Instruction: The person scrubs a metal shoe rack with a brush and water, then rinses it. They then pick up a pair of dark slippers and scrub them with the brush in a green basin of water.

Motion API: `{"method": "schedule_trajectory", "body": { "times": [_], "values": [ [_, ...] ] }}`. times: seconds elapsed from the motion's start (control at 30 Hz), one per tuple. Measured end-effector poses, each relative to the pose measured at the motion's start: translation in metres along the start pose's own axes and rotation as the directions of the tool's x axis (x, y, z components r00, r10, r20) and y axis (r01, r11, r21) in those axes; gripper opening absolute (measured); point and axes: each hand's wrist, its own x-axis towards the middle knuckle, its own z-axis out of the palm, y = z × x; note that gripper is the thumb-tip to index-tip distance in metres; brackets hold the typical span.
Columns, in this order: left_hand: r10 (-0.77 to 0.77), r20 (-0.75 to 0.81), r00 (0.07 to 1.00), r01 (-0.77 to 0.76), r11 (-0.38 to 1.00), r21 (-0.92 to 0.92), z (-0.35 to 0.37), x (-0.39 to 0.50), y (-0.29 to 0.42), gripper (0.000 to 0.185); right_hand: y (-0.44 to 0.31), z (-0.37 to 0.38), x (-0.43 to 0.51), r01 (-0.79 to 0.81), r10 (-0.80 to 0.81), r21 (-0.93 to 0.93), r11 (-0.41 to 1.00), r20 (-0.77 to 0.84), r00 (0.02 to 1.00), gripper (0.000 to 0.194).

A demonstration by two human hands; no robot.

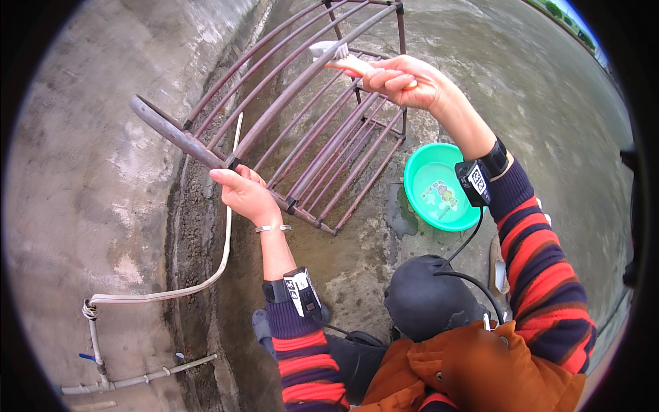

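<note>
A rack of brownish-purple metal tubes [280, 106] stands tilted in front of me, with long parallel bars and dark joints. My left hand [249, 194] is closed around its near end frame, the thumb pointing left. In my right hand [404, 82] is a scrub brush [351, 63] with an orange-and-white handle. White bristles at the brush head lie against the thick upper bar, towards the far end of the rack. Part of the handle is hidden by my fingers.
A green plastic basin [410, 198] with water and a printed picture on its bottom stands right of the rack. A pale hose [226, 247] runs from a pipe with a blue-handled valve [87, 356] at the left. My knee [432, 288] is close below.
</note>
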Motion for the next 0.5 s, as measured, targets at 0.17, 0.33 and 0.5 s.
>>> {"method": "schedule_trajectory", "body": {
  "times": [0.17,0.33,0.5],
  "values": [
    [-0.002,0.011,1.0,0.002,1.0,-0.023,0.001,0.0,-0.002,0.061,-0.077,-0.025,-0.043,0.523,-0.518,0.023,0.852,-0.108,0.848,0.033],
    [0.029,-0.037,0.999,-0.028,1.0,0.014,0.004,0.001,-0.002,0.06,0.03,-0.087,0.004,-0.111,-0.904,-0.993,0.043,-0.086,0.419,0.04],
    [0.011,-0.024,1.0,-0.011,1.0,0.02,0.002,-0.002,-0.001,0.06,0.074,-0.118,0.015,-0.26,-0.438,-0.394,-0.881,0.478,0.761,0.031]
  ]
}}
